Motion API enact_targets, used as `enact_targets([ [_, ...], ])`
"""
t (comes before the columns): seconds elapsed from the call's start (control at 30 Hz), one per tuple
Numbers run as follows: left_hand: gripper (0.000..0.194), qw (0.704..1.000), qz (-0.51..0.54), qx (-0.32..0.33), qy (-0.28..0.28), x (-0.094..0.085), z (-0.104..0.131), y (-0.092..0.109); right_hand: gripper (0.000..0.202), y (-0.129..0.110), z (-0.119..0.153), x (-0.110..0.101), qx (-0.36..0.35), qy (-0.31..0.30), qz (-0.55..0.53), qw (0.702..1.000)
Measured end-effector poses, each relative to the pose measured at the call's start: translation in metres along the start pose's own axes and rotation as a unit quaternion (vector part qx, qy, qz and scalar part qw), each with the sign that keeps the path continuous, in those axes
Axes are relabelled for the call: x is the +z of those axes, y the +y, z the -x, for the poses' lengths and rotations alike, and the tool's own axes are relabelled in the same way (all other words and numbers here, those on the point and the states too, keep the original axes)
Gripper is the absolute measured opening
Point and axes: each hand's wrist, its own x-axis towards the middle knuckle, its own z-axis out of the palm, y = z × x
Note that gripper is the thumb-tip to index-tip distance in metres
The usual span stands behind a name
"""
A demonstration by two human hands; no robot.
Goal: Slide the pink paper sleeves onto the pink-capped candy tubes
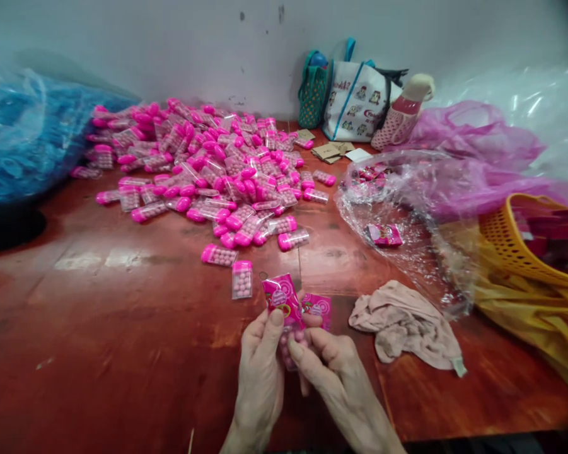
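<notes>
Low over the front of the table, my left hand (260, 362) and my right hand (335, 372) meet around one small clear candy box (287, 358) of pink balls. A shiny pink printed sleeve (280, 293) covers the box's upper end. My left thumb presses on the sleeve's lower edge, while my right thumb lies on the clear part. Behind the right fingers shows a second pink printed sleeve (319, 308); whether they touch it I cannot tell. Just beyond my hands stands a pink-capped candy box (242, 279). My other fingertips are partly hidden.
A large pile of pink-capped candy boxes (217, 164) covers the back left. To the right lie a clear plastic bag (416, 252) with pink packets, a crumpled cloth (406, 321) and a yellow basket (501, 233). A blue-filled bag (38, 132) bulges at left; a white tote (354, 104) stands behind.
</notes>
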Motion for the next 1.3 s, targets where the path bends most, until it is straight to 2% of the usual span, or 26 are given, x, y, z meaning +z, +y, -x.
enact_targets([
  [0.1, 0.03, 1.0, 0.011, -0.002, 0.002, 0.0, 0.0, -0.002, 0.035, 0.0, 0.0, 0.001, 0.003, 0.026, 0.008, 1.0],
  [0.23, 0.025, 0.999, 0.028, 0.002, -0.022, -0.001, -0.003, 0.004, 0.035, 0.002, -0.003, 0.004, -0.013, 0.064, 0.03, 0.997],
  [0.47, 0.028, 0.998, 0.021, 0.049, 0.036, -0.003, -0.001, 0.014, 0.029, 0.003, -0.003, 0.017, -0.08, 0.087, 0.102, 0.988],
  [0.67, 0.02, 0.997, 0.05, -0.024, -0.05, -0.002, -0.001, 0.002, 0.023, 0.006, 0.0, 0.014, -0.098, 0.137, 0.113, 0.979],
  [0.8, 0.021, 0.996, 0.057, -0.019, -0.059, -0.001, 0.001, 0.0, 0.021, 0.011, -0.004, 0.012, -0.067, 0.118, 0.014, 0.991],
  [0.9, 0.023, 0.997, 0.038, -0.015, -0.058, -0.003, 0.001, 0.003, 0.02, 0.011, -0.008, 0.006, -0.04, 0.078, -0.063, 0.994],
  [1.0, 0.023, 0.998, 0.029, -0.02, -0.055, -0.006, -0.001, 0.009, 0.006, 0.011, -0.011, 0.001, -0.03, 0.003, -0.091, 0.995],
  [1.07, 0.023, 0.998, 0.027, -0.03, -0.045, -0.009, -0.004, 0.013, 0.008, 0.012, -0.013, 0.002, -0.037, -0.018, -0.07, 0.997],
  [1.13, 0.022, 0.998, 0.025, -0.037, -0.032, -0.011, -0.006, 0.015, 0.01, 0.014, -0.013, 0.007, -0.058, 0.012, -0.029, 0.998],
  [1.2, 0.022, 0.998, 0.026, -0.044, -0.024, -0.012, -0.007, 0.014, 0.01, 0.016, -0.011, 0.012, -0.092, 0.073, 0.006, 0.993],
  [1.3, 0.021, 0.998, 0.011, -0.058, -0.039, -0.012, -0.006, 0.012, 0.018, 0.018, -0.008, 0.017, -0.158, 0.14, 0.052, 0.976],
])
